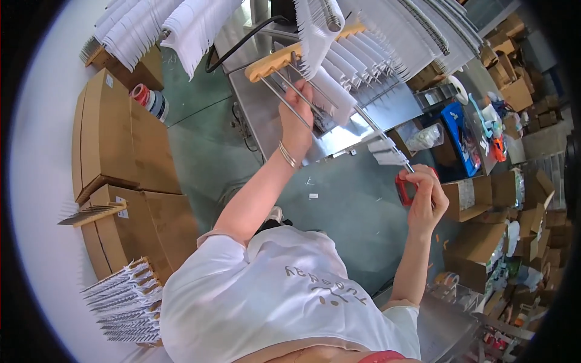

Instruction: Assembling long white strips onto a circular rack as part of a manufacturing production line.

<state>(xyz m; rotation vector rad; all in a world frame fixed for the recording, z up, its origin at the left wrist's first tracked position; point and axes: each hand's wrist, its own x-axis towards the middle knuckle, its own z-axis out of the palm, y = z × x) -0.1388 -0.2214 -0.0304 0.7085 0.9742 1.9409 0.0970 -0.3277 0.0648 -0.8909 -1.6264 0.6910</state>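
My right hand (426,196) is closed in a pinch on the lower end of a long thin metal rod (370,120). A few white tags (387,152) hang on this rod near my fingers, and a thicker stack of white tags (331,97) sits higher up. My left hand (296,118) is closed among bare metal rods (284,98) that stick out of a wooden bar (269,65); its fingertips are at one rod, partly hidden. Further along the bar, several rods carry white tags (360,59).
A metal table (266,130) lies beneath the wooden bar. More racks of white tags (203,27) hang at the far side. Cardboard boxes (136,139) stand at the left, with loaded racks (127,302) below. A blue tray (458,136) and open boxes (484,248) are at the right.
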